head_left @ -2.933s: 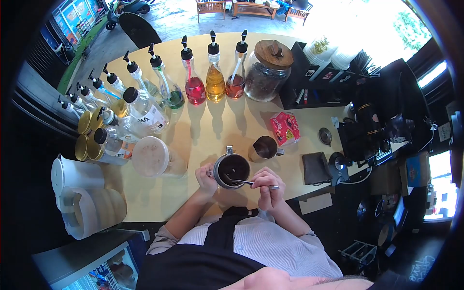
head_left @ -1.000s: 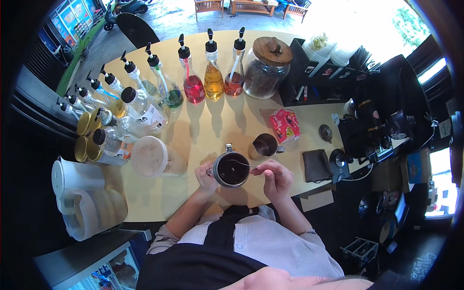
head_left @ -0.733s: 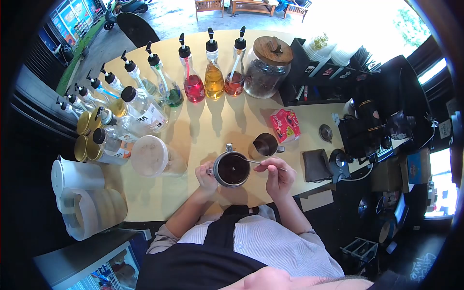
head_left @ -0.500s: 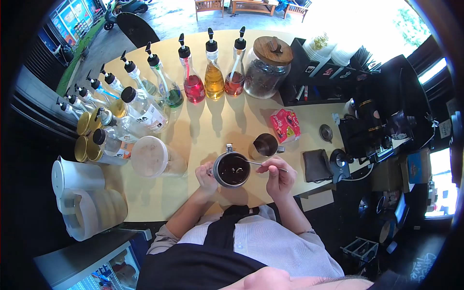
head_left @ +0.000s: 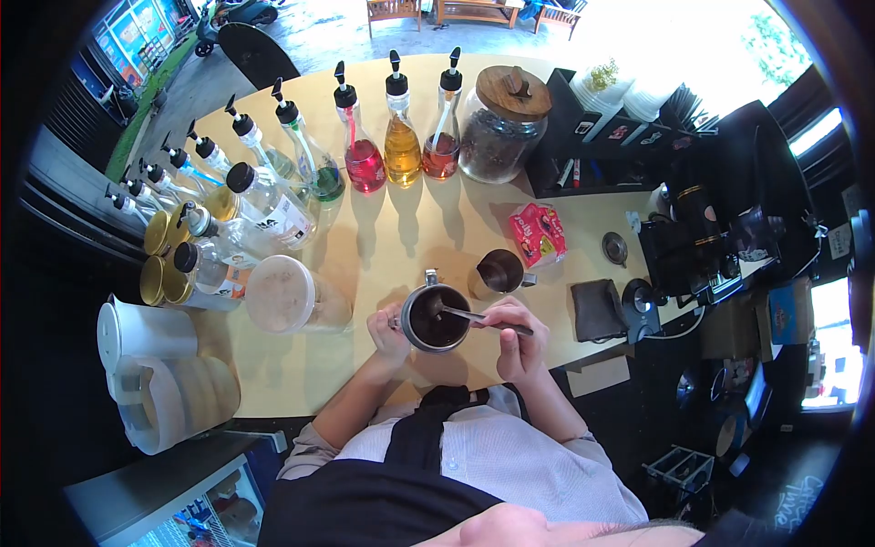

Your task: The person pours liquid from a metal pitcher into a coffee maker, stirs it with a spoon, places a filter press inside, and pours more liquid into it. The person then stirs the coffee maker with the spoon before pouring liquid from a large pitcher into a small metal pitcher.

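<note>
A round metal pitcher point(head_left: 409, 339) filled with dark brown liquid stands on the table in front of me. My left hand point(head_left: 390, 335) is closed on its handle at the left side. Between the fingers of my right hand point(head_left: 521, 339) is a metal spoon point(head_left: 474, 317), slanting over the pitcher's right rim with its bowl at the liquid. Just beyond my right hand stands a second, smaller metal pitcher point(head_left: 500, 272), its handle to the right. Left of my left hand is a clear tub with a pale lid point(head_left: 282, 294).
Pump bottles of coloured syrup point(head_left: 403, 150) line the far edge beside a wooden-lidded glass jar point(head_left: 504, 128). A pink packet point(head_left: 539, 233) lies behind the small pitcher. White jugs point(head_left: 150, 337) stand at the left, and a dark folded cloth point(head_left: 598, 312) lies right.
The spoon has swung toward the pitcher's middle and its handle now tilts more steeply down to the right. My right hand has shifted slightly; my left hand keeps its hold.
</note>
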Demonstrator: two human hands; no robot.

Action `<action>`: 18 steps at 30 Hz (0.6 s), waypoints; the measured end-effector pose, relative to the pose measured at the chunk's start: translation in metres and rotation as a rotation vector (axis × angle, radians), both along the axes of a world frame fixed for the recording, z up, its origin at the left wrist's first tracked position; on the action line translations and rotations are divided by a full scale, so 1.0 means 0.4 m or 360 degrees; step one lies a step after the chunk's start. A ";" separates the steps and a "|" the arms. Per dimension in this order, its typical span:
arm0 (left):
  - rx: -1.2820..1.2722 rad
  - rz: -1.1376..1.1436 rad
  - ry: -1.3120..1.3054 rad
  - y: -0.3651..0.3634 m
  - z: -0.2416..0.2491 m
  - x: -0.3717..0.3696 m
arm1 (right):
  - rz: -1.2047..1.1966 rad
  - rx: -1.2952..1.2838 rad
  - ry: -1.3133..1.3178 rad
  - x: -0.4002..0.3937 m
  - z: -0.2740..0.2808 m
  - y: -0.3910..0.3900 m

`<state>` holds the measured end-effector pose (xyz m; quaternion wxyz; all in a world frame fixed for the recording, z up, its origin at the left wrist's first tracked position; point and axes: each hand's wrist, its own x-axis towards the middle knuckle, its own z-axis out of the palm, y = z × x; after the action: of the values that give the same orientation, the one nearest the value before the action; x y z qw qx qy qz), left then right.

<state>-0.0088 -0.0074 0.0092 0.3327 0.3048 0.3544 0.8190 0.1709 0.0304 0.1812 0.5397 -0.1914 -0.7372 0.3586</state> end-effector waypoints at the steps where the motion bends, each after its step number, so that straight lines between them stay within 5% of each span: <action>1: 0.0010 0.0026 -0.0002 0.002 0.005 0.002 | -0.0003 0.0001 0.0001 -0.001 0.004 -0.003; 10: -0.0126 0.0076 0.0148 -0.006 0.021 -0.002 | -0.0022 -0.0437 0.0014 -0.019 0.048 -0.019; 14: -0.0089 -0.0016 0.0107 -0.009 -0.061 -0.032 | 0.0089 -0.0565 -0.0382 -0.025 0.117 0.052; 18: -0.0016 -0.0026 0.0081 -0.004 -0.009 -0.015 | 0.0165 -0.0394 -0.0815 -0.068 0.163 0.100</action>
<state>-0.0147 -0.0091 0.0058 0.3319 0.3266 0.3644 0.8065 0.1439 0.0703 0.2463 0.2895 -0.3022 -0.8090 0.4128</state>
